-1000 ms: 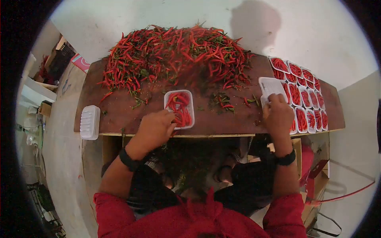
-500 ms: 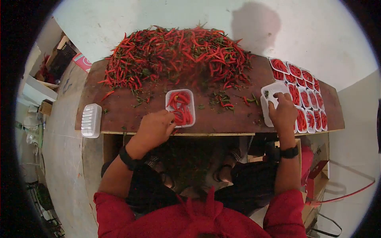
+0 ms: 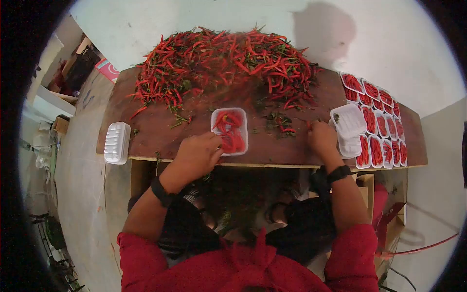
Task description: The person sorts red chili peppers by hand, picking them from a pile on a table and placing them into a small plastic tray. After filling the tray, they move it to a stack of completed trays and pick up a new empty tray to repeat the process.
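A white plastic tray [image 3: 245, 131] with red chilies [image 3: 231, 127] in it lies near the table's front edge. My left hand [image 3: 198, 153] is at its lower left side, fingers curled over the rim beside the chilies, thumb outside. To the right, my right hand [image 3: 323, 140] is closed low over the tabletop, and a small red chili tip [image 3: 309, 125] shows at its fingers. The rest of what it holds is hidden. Just beyond that hand sit white trays [image 3: 348, 121], one overlapping another, with a green scrap in the upper one.
A large heap of red chilies with green stems [image 3: 224, 63] covers the back of the table [image 3: 160, 141]. Filled trays [image 3: 374, 124] stand in rows at the right. An upturned stack of ribbed white trays [image 3: 117, 143] is at the left edge. Loose stems [image 3: 279, 121] lie mid-table.
My right hand has moved left, off the white trays at the right, down to where loose chilies lay, and its fingers have closed. My left hand stays at the tray. The view has shifted slightly.
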`<state>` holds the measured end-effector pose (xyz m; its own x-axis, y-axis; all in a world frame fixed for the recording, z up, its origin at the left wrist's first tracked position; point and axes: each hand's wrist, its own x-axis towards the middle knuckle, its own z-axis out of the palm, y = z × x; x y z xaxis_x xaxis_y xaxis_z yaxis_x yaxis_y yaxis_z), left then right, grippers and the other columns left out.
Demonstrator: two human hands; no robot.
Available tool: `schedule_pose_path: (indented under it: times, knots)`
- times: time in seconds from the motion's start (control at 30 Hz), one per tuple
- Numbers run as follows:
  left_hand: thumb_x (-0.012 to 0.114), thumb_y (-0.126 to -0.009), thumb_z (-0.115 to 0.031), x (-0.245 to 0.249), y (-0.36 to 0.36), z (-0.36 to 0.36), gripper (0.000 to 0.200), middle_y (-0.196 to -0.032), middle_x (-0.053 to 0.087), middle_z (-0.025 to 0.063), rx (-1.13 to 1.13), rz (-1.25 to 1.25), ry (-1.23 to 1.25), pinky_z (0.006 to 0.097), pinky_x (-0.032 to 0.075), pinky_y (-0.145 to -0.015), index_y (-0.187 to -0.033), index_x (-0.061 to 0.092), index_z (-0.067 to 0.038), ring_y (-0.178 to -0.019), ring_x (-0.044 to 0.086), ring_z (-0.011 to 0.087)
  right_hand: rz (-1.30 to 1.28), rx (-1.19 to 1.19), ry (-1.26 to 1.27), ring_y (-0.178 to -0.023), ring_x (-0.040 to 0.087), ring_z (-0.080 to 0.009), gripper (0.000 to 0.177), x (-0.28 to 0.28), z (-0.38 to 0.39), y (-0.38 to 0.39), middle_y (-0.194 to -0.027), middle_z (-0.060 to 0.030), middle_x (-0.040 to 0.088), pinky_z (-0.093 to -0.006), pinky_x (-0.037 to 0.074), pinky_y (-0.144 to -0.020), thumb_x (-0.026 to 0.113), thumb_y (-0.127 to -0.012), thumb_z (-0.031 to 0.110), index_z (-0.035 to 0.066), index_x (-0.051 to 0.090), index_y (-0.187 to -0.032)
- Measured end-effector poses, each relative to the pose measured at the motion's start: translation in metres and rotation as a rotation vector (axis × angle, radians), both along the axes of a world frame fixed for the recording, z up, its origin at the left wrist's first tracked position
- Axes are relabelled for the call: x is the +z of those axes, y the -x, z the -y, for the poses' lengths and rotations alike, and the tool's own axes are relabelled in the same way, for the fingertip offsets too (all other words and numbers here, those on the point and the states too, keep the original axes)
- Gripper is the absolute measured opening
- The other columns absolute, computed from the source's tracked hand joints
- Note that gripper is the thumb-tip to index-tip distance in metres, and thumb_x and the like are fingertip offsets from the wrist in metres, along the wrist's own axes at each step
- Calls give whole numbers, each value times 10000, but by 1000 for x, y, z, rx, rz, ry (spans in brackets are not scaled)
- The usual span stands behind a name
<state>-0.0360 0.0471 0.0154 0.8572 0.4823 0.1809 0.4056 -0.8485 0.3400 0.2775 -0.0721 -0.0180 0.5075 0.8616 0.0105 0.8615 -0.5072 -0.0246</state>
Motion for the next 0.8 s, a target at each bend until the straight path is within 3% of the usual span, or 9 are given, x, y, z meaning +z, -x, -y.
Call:
schedule_pose_path:
  times: [0.2,0.27,0.3,0.37,0.47,0.57,0.63,0.8]
  knots:
    - [572,-784,-189,1,4,-1,142,-783,544,129,29,-83,50,422,458,-627,-860,548,-72,-728,561,334,-106,115,-44,-771,597,-356,201,-1,-3,13,-814,-187,617,-433,479,-669,594,-721,182,25,610,-845]
    - [572,-782,-183,-1,2,0,152,-798,547,130,1,-47,72,421,461,-633,-882,547,-71,-743,563,335,-411,282,-131,-717,604,-303,212,18,-3,29,-761,-181,607,-394,463,-638,595,-732,181,4,596,-850]
    - [572,-779,-176,-2,0,2,166,-812,550,130,-32,-10,92,420,464,-638,-905,546,-70,-757,564,336,-417,294,-130,-717,604,-303,212,20,-3,36,-761,-181,607,-394,463,-638,595,-732,181,4,596,-850]
    - [571,-778,-171,-8,-4,13,189,-827,552,134,-44,22,125,418,467,-647,-935,541,-69,-771,564,339,-719,433,-29,-654,567,-199,214,22,0,51,-702,-140,583,-341,439,-608,600,-737,159,-14,573,-859]
    - [568,-782,-162,-7,-13,34,231,-853,556,139,-134,99,217,415,471,-665,-987,529,-65,-795,565,344,-870,526,123,-645,510,-123,194,29,8,84,-677,-93,565,-296,425,-599,595,-748,139,-20,562,-855]
    - [554,-796,-157,-12,-18,45,216,-857,555,143,-230,56,292,418,469,-669,-984,522,-54,-793,563,345,-1106,553,136,-651,505,-111,173,28,13,101,-671,-53,560,-285,421,-590,582,-763,140,-18,561,-829]
    - [552,-800,-159,-16,-19,47,197,-849,552,144,-269,-71,317,420,465,-665,-958,519,-46,-789,559,340,-1127,523,177,-653,505,-104,175,25,14,102,-693,-39,563,-277,421,-589,571,-779,149,-12,561,-848]
    - [561,-799,-181,-22,-20,50,182,-828,552,142,-282,56,308,419,461,-653,-919,528,-49,-770,558,341,-1365,363,192,-646,516,-89,202,10,18,103,-776,-17,572,-243,427,-583,522,-843,190,11,549,-932]
